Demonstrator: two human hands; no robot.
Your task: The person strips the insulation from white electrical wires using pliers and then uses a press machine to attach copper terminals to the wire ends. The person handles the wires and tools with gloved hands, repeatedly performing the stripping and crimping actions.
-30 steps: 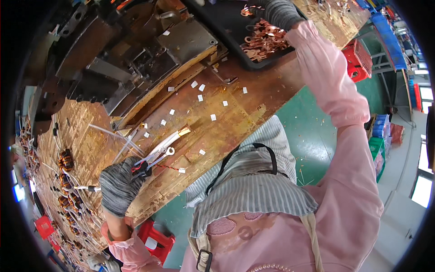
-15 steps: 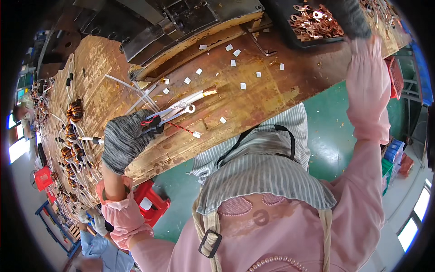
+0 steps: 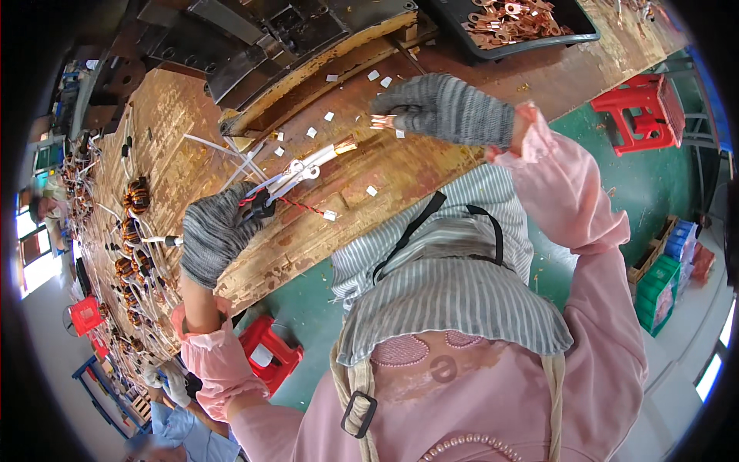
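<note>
My left hand (image 3: 219, 231), in a grey knit glove, is closed round a bundle of white cables (image 3: 312, 165) near a black sleeve (image 3: 263, 203). One cable ends in bare copper strands (image 3: 346, 144), and silvery ring terminals (image 3: 310, 172) lie beside it. A twisted red wire (image 3: 302, 205) with a white tag sticks out of the bundle. Above the worktable, to the right of the bare strands, my gloved right hand (image 3: 446, 110) pinches a copper cable lug (image 3: 382, 122). The glove's fingers hide part of it.
A black tray (image 3: 531, 48) of copper lugs stands at the far right. Dark metal machinery (image 3: 254, 46) occupies the back. Small white tags (image 3: 329, 116) lie scattered on the wooden table (image 3: 369, 223). Wound coils (image 3: 136, 196) line the left; a co-worker's gloved hands (image 3: 173, 381) show lower left.
My right hand has come from the lug tray leftward to near the bare cable end, now with a copper lug in its fingers. My left hand keeps its grip on the cables.
</note>
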